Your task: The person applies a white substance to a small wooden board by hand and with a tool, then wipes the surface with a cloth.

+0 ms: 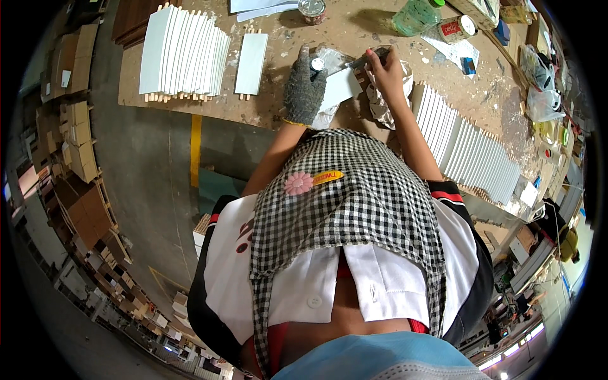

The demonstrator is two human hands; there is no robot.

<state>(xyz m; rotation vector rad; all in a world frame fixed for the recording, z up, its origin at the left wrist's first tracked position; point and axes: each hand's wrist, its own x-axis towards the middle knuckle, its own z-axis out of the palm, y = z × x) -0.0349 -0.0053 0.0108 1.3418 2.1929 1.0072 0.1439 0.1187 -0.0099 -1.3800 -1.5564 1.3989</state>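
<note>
My left hand (305, 88), in a dark grey knitted glove, is closed around a small cylinder with a white round end (317, 64). Beside its fingers is a white painted board (342, 87), tilted, with short wooden pegs at its right end; whether the glove also grips it I cannot tell. My bare right hand (387, 69) pinches a dark grey flat piece (378, 54) between thumb and fingers, just above the board's right end. Crumpled clear plastic (332, 58) lies between the hands, and a crumpled whitish bag (379, 104) sits under my right wrist.
A row of white pegged boards (183, 54) stands at the left, with a single white board (251, 64) beside it. More white boards (465, 142) line the right edge. A tin (311, 9), a green bottle (415, 17) and a red-and-white can (457, 28) stand farther back.
</note>
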